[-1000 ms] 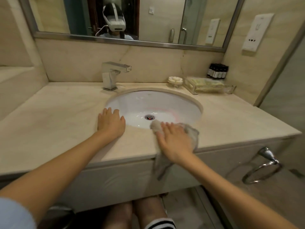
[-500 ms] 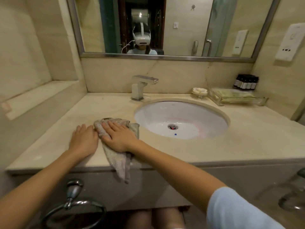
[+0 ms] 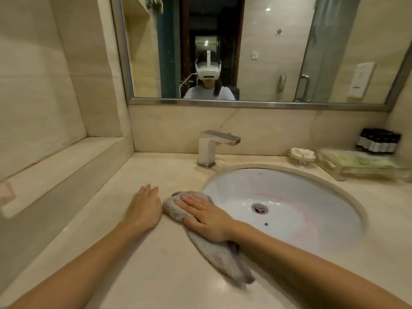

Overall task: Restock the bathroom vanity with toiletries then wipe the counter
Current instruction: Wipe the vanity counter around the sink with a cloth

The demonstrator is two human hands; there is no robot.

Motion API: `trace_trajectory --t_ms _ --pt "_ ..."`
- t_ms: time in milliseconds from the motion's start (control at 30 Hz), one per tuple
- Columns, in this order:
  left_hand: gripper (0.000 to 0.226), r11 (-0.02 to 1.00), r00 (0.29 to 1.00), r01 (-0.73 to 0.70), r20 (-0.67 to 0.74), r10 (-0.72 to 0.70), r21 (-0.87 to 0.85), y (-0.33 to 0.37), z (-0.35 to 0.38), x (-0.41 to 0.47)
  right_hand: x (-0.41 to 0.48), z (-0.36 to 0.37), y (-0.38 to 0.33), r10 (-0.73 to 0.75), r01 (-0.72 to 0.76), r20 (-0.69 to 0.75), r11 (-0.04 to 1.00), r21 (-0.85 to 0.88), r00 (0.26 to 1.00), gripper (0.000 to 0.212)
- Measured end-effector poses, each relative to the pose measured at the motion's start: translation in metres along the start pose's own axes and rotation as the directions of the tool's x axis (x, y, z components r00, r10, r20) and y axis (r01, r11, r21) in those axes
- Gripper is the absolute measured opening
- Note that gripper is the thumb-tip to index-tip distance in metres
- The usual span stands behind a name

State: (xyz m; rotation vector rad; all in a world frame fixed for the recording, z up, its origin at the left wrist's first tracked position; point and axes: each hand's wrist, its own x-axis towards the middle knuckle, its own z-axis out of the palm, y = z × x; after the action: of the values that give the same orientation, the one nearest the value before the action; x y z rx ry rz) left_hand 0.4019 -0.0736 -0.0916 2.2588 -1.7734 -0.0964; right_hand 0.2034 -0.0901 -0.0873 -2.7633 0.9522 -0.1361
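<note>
While the grey cloth point(image 3: 201, 228) is pressed flat against the beige worktop point(image 3: 142, 270), it is covered by the right hand point(image 3: 206, 216), whose fingers point(image 3: 187, 202) are extended and spread rather than curled around it. The cloth is located just left of the sink basin point(image 3: 296, 210), with its loose end trailing toward the front edge of the worktop. The left hand point(image 3: 145, 206) is laid palm-down and flat on the worktop, just beside the cloth, with nothing held. A square chrome faucet point(image 3: 211, 148) is mounted behind the basin. Toward the back right corner, a small soap dish point(image 3: 302, 155), a clear tray point(image 3: 361, 167) of toiletries and a row of dark bottles point(image 3: 378, 141) are positioned against the wall. A mirror point(image 3: 256, 50) is fixed above.
</note>
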Motion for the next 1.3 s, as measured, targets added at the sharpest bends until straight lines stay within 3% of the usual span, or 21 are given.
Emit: trace_trajectory --t_ms 267,633,733,933,1067,1167,1300 --pt "0.053 0.996 0.999 0.047 -0.008 -0.046 0.07 -0.004 0.015 0.051 0.176 -0.012 0.074 0.244 -0.244 -0.031 0.97 -0.003 0.969 0.057" --pt "0.054 0.997 0.999 0.049 -0.008 -0.048 0.066 -0.003 0.017 0.055 0.241 -0.016 0.086 0.444 -0.44 -0.117 0.896 0.06 0.888 0.06" --pt "0.053 0.997 0.999 0.053 -0.01 -0.052 0.064 -0.001 0.016 0.054 0.214 -0.016 0.077 0.364 -0.359 -0.102 0.931 0.061 0.926 0.06" --pt "0.053 0.991 0.997 0.075 0.015 -0.077 0.11 0.003 0.016 0.055 0.113 -0.014 0.085 0.052 -0.053 -0.081 0.999 -0.011 0.995 0.053" --pt "0.059 0.971 0.979 0.181 0.062 -0.193 0.155 0.027 0.019 0.062 0.075 -0.015 0.126 0.052 -0.072 -0.193 0.993 -0.098 0.98 0.052" --pt "0.072 0.977 0.984 0.159 0.052 -0.168 0.146 0.055 0.029 0.075 0.07 -0.006 0.152 -0.022 -0.043 -0.333 0.981 -0.188 0.943 0.054" --pt "0.083 0.985 0.992 0.122 0.027 -0.126 0.124 0.064 0.036 0.092 0.079 0.003 0.177 -0.12 0.021 -0.417 0.972 -0.234 0.901 0.053"
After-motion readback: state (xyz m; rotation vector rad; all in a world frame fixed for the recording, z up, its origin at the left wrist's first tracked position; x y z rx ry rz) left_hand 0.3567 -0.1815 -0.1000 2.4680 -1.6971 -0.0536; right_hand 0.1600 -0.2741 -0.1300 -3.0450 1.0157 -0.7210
